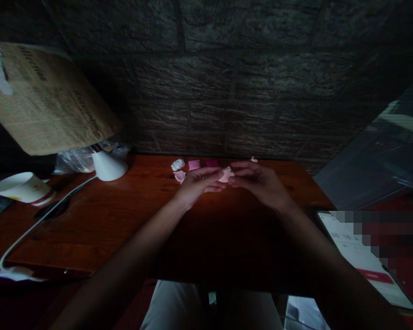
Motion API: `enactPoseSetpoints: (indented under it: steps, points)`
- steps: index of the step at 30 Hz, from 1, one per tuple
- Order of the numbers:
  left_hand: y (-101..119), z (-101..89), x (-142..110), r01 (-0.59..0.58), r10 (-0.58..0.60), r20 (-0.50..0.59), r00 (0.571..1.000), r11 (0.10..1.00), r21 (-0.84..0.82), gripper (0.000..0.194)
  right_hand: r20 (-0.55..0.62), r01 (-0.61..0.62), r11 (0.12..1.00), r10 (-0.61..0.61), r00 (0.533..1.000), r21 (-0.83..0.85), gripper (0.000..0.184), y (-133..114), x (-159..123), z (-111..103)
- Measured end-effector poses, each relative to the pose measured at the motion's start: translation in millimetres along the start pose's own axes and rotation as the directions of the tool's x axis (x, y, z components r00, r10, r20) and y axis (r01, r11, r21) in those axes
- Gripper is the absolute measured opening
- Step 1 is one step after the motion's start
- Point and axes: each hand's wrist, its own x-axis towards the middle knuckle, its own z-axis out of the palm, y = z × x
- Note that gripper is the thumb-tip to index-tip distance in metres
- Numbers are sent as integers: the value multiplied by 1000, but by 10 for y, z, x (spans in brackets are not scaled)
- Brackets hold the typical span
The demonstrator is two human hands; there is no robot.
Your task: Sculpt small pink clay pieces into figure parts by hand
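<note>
Wood tbl, pale-pink pc btwn L grip & R grip, both pinching it

Left grip — pinching, turned inward | right grip — pinching, facing it | forearms stretched forward, converging

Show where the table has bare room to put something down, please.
Bare table shows between the cord and the left forearm, and right of the right hand. It is crowded by the wall, where small pieces lie, and around the cup and lamp. Between the forearms it is too dark to tell.
</note>
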Motion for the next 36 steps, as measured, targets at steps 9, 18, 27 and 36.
enactPoseSetpoints:
  steps: [9,18,27,36]
  points:
    - [-20,4,-12,-60,60,-1,998,997,42,39,7,58,998,-58,998,-25,44,21,-11,55]
    - [-33,28,-22,-58,56,24,998,992,115,39,1,32,997,-32,999,-73,57,44,-25,80]
    - [-23,29,-36,-126,120,44,992,977,172,37,8,-73,997,73,997,-2,59,-35,-24,62]
    - [-12,37,-45,-197,187,73,980,964,179,33,-27,-91,996,92,995,11,57,-15,-9,16]
